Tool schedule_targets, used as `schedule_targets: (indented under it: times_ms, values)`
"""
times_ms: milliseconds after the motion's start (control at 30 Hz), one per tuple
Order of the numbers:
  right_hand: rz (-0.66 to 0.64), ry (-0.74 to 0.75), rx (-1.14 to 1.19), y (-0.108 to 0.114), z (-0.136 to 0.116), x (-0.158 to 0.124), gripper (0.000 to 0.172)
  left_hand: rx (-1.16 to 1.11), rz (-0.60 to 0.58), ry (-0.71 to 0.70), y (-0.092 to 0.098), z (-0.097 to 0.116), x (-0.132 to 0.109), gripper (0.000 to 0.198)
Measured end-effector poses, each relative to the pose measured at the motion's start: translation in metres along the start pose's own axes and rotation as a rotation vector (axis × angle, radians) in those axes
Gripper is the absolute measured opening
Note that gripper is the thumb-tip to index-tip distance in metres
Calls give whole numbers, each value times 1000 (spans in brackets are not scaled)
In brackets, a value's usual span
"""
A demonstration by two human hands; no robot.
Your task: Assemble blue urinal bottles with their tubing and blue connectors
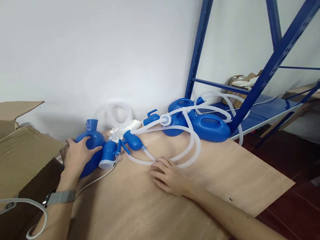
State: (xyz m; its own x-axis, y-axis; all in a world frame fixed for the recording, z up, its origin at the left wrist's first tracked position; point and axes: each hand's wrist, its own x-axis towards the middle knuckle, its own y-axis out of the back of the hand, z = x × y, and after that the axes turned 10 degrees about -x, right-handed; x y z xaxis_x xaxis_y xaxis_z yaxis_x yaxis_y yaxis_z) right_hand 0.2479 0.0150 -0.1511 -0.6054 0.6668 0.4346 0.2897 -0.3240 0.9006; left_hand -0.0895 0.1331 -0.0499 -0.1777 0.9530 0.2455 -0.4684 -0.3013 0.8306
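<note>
My left hand (77, 154) wraps round a blue plastic bottle (92, 144) lying on its side by the wall; a watch sits on that wrist. My right hand (167, 178) rests on the plywood board (149, 219), fingers together and lying on a loop of clear white tubing (187, 148). The tubing runs to a small blue squeeze bulb (133, 141) and a white ring connector (166, 120). A blue cup-shaped piece with a white rim (108, 154) lies next to the bottle. Two more blue bottles (204, 124) lie further right.
An open cardboard box (9, 163) stands at the left with a tube (28, 216) hanging over its edge. A blue metal rack (261, 83) leans at the right above a dark red floor. A white wall closes off the back, with a coil of tubing (116, 114) against it.
</note>
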Motion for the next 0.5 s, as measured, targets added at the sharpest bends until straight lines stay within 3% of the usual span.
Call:
schedule_targets:
  times_ms: [167, 367, 500]
  values:
    - [-1, 60, -41, -1, -4, 0, 31, -65, 33, 2, 0, 8, -2, 59]
    - [-40, 27, -43, 1, -4, 1, 31, -126, 266, 34, 17, 29, -11, 47]
    - [-30, 21, -21, 0, -3, 1, 31, -192, 347, -29, 23, 47, -15, 42]
